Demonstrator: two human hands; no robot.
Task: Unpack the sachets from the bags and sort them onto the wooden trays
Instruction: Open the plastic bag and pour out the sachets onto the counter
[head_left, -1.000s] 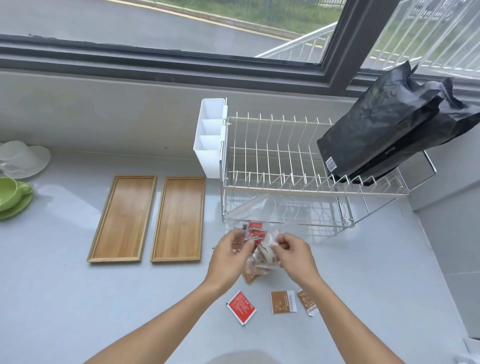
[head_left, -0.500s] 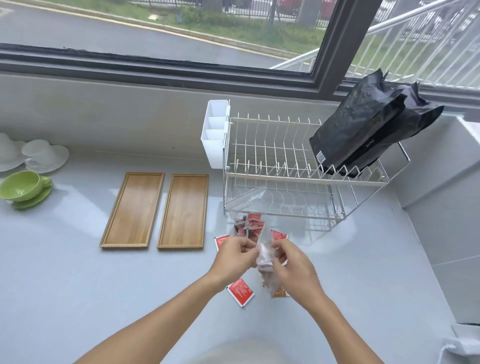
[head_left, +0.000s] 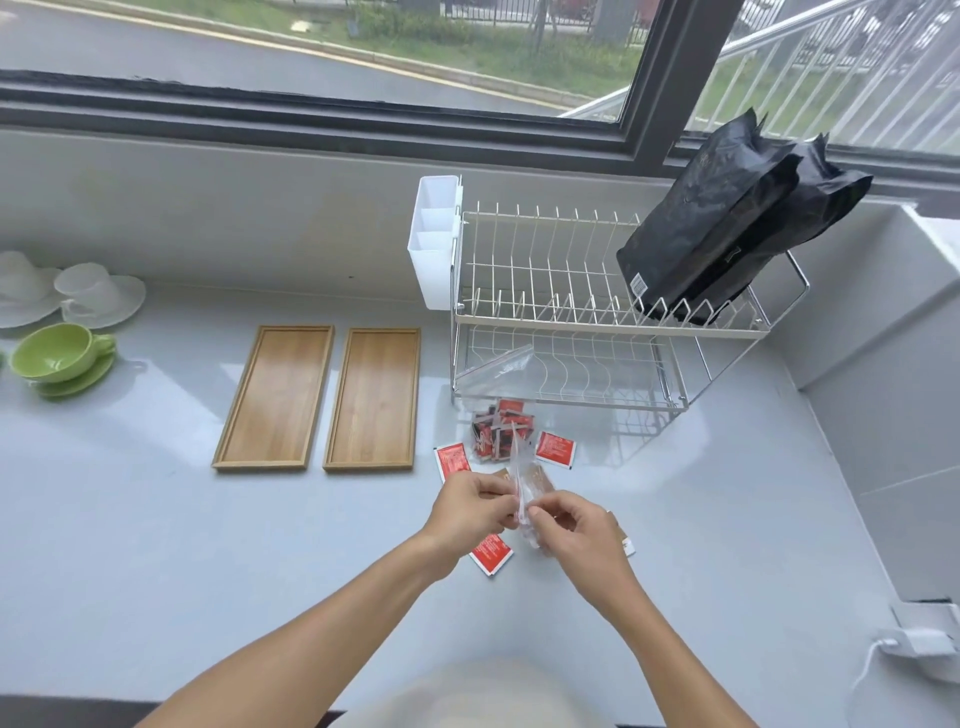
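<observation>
Pale grey bench (head_left: 156, 545), bearing two wooden trays (head_left: 275, 397), dish rack (head_left: 597, 322), cups (head_left: 57, 353), scattered sachets (head_left: 555, 448).

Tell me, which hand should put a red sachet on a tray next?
Probably the left hand: it is nearer the wooden trays, and a red sachet lies just beyond it. Both hands pinch the clear bag.

A pale grey counter (head_left: 130, 545) meets a grey wall (head_left: 208, 218); above it runs a dark-framed window (head_left: 311, 111), daylight showing road, grass and a white railing (head_left: 841, 67) outside.
</observation>
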